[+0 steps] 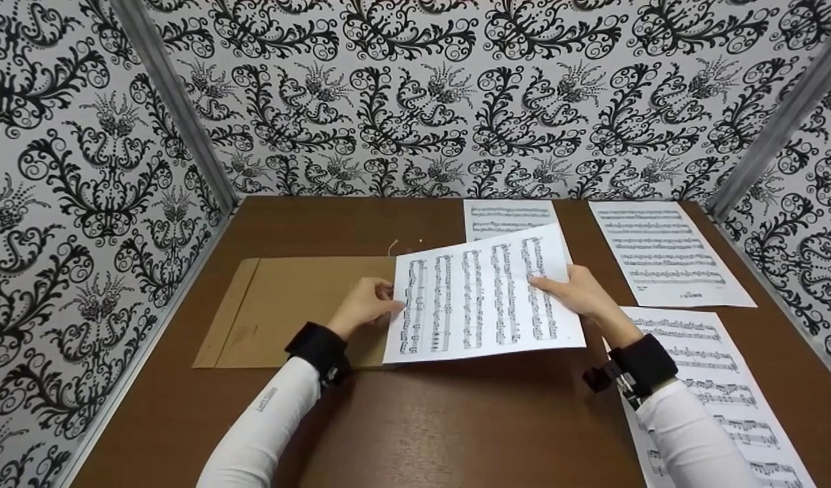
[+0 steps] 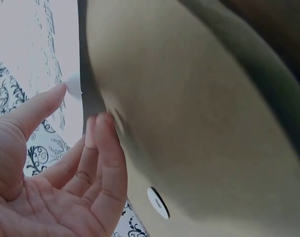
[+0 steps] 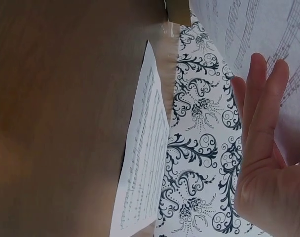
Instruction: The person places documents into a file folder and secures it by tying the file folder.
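Observation:
My right hand (image 1: 581,291) grips a sheet of music (image 1: 483,298) by its right side. The thumb lies on the printed face; fingers spread behind the page in the right wrist view. At the left, the sheet's near end meets the right-hand edge of a brown kraft envelope (image 1: 307,305) lying on the table. My left hand (image 1: 365,305) is at that edge. In the left wrist view its thumb (image 2: 54,98) touches the sheet, while curled fingers (image 2: 103,131) hold the envelope's edge. A round white button (image 2: 158,202) sits on the envelope.
Another music sheet (image 1: 510,211) lies behind the held one, partly covered. Two more sheets lie on the right, one at the back (image 1: 666,251) and one nearer (image 1: 727,393), partly under my right arm. Patterned walls (image 1: 415,102) enclose the brown table (image 1: 402,427). A thin string (image 1: 392,248) shows behind the envelope.

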`<state>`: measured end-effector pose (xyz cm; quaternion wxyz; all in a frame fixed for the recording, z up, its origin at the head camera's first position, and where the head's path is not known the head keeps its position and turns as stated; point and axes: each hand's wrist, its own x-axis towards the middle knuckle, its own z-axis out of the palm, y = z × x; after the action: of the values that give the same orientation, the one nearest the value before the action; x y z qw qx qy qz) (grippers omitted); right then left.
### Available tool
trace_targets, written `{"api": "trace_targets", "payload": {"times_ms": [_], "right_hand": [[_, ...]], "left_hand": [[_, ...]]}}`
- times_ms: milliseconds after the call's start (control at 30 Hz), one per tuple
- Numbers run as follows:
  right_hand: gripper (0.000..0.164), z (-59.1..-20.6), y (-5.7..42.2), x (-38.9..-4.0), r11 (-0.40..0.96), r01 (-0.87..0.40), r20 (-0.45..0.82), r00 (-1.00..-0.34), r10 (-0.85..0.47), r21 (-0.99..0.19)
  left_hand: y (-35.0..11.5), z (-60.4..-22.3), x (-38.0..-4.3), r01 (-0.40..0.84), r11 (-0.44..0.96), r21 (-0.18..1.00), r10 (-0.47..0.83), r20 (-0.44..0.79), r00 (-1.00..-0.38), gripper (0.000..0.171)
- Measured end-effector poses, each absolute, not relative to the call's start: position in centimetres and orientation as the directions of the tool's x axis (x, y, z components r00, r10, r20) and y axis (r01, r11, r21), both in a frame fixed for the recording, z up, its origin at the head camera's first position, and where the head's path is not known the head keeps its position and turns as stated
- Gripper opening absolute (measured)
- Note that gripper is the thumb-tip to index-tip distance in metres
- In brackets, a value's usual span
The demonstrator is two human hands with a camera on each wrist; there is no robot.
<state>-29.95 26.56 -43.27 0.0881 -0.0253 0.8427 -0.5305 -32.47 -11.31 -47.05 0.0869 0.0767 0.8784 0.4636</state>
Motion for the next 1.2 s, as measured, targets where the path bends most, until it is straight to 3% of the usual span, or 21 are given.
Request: {"api": "trace_targets", "payload": {"times_ms": [167, 300, 400, 567, 1200], "right_hand": [[0.05, -43.1, 26.8, -30.4, 0.452, 0.07, -0.144, -0.981, -0.131, -0.889], [0.05, -43.0, 27.0, -30.5, 0.447, 0.088, -0.163, -0.977, -0.134, -0.89], [0.051, -42.9, 27.2, -30.6, 0.452, 0.101, -0.177, -0.976, -0.129, -0.886], [0.052, -43.0, 27.5, -30.9, 0.487, 0.099, -0.185, -0.974, -0.133, -0.868], [0.045, -42.8, 26.5, -31.9, 0.54, 0.017, -0.122, -0.98, -0.16, -0.842]], "left_hand": [[-11.0, -48.6, -33.5, 0.128, 0.722, 0.68, 0.187, -0.014, -0.982, 0.053], [-10.4, -48.5, -33.6, 0.101, 0.835, 0.541, 0.14, -0.032, -0.99, 0.068], [-9.8, -47.1, -32.7, 0.065, 0.864, 0.5, 0.118, -0.075, -0.99, 0.082], [-9.6, -47.2, -32.7, 0.076, 0.905, 0.418, 0.118, -0.076, -0.99, 0.09], [-9.7, -47.6, -32.4, 0.065, 0.918, 0.392, 0.108, -0.087, -0.99, 0.098]]}}
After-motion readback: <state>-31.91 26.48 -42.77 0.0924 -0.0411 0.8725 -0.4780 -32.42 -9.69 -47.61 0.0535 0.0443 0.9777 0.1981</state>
